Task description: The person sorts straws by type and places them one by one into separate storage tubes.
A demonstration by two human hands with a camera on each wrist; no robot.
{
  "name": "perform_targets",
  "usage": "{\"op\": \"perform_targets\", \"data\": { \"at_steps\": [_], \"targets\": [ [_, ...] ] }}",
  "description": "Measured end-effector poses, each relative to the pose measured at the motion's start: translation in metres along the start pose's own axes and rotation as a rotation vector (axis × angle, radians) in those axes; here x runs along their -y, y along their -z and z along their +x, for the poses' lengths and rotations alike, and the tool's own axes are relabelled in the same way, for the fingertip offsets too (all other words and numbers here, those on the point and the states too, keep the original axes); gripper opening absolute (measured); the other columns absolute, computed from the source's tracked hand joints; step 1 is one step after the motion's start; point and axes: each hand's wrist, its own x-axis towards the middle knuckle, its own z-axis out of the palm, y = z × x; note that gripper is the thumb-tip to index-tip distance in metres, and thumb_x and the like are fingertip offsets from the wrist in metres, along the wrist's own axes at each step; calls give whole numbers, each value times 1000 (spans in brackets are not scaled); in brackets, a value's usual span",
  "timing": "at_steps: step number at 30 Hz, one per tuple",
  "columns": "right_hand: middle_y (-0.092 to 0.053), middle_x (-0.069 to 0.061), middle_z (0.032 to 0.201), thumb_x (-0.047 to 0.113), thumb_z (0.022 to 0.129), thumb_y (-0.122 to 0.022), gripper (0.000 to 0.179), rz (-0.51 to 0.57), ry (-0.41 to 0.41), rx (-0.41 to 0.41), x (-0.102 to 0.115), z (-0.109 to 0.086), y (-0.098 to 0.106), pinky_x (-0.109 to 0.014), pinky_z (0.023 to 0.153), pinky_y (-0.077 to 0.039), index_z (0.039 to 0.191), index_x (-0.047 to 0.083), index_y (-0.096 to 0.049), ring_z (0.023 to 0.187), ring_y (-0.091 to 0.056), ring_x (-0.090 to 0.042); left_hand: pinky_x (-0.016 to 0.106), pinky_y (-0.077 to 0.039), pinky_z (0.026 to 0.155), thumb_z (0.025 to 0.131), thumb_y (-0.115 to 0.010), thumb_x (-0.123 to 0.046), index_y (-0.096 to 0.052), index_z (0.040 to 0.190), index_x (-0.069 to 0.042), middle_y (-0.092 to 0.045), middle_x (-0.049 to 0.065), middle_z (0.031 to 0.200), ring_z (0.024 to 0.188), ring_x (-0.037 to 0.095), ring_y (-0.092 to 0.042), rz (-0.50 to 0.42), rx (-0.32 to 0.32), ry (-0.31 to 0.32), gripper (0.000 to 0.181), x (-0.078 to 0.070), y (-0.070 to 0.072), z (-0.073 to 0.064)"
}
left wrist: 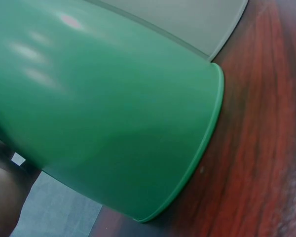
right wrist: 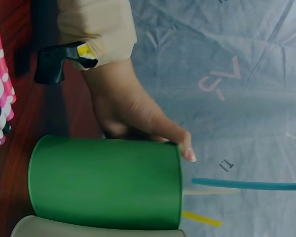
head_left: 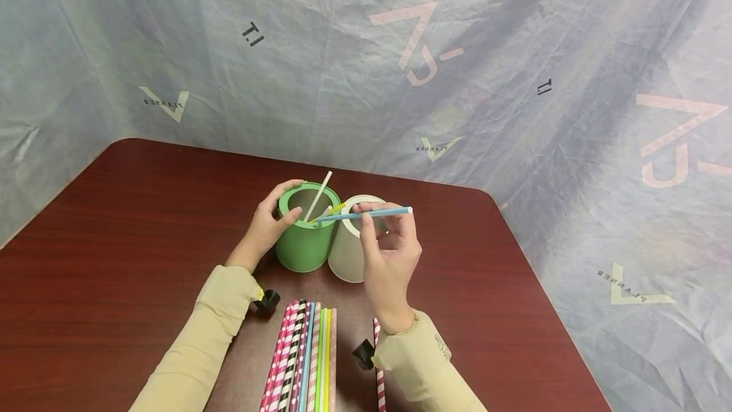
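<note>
My left hand (head_left: pixel 264 227) holds the green tin bucket (head_left: pixel 303 250) at its left side, thumb over the rim. Inside the bucket stand a white straw (head_left: pixel 320 192) and a yellow straw (head_left: pixel 337 209), leaning right. Between thumb and fingers my right hand (head_left: pixel 393 259) pinches a light blue straw (head_left: pixel 389 211). In the right wrist view, the blue straw's (right wrist: pixel 246 184) free end is just beyond the bucket's mouth, apart from the rim. A white tin bucket (head_left: pixel 345 256) stands right of the green one, partly behind my right hand.
A row of several patterned and plain paper straws (head_left: pixel 305 361) lies on the dark red-brown table (head_left: pixel 143 234) in front of the buckets. A red-and-white striped straw (head_left: pixel 380 390) lies apart, beside the right sleeve. Grey printed sheeting (head_left: pixel 320 81) hangs behind the table.
</note>
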Motion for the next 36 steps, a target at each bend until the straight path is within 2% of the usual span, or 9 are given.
{"op": "perform_targets", "data": {
  "at_steps": [8,15,20,30,33,36],
  "targets": [
    [-67,-26,93,-5,90,-60,14,-81,22,-3,-13,-1,-2,-23,71,-56,101,-12,-55,92,-69,-9,16,-45,85,90,-56,-14,-44,144,-11,-52,16,137,105,2,-54,-6,-2,0,56,0,1,0],
    [-68,-25,97,1,92,-61,17,-146,-15,29,-26,-1,-5,-25,70,-57,103,-12,-57,90,-70,-17,15,-45,86,90,-56,-14,-43,144,-11,-52,16,137,106,2,-54,-13,-4,4,55,0,1,0],
    [-69,-17,97,5,93,-60,14,-205,-60,50,-34,-1,-7,-29,75,-59,102,-6,-59,90,-71,-24,16,-46,84,90,-56,-14,-44,144,-12,-52,16,135,104,2,-55,-21,-5,6,55,0,1,0],
    [-71,-12,98,6,95,-58,8,-316,-100,132,-48,-1,-13,-30,78,-58,99,-1,-58,89,-72,-22,17,-46,84,90,-56,-14,-43,144,-11,-52,18,134,104,3,-55,-19,1,14,55,0,0,0],
    [-71,-11,98,7,95,-58,8,-346,-106,156,-51,-2,-15,-31,79,-58,100,0,-60,91,-72,-21,16,-46,84,90,-56,-13,-44,144,-10,-52,18,135,106,8,-56,-24,-1,15,55,-1,-1,1],
    [-72,-10,97,8,95,-60,9,-370,-116,164,-53,-2,-16,-31,80,-58,100,2,-61,92,-72,-20,16,-46,85,90,-56,-12,-43,144,-9,-52,19,136,109,21,-56,-32,0,14,55,0,-1,1]
  ]
}}
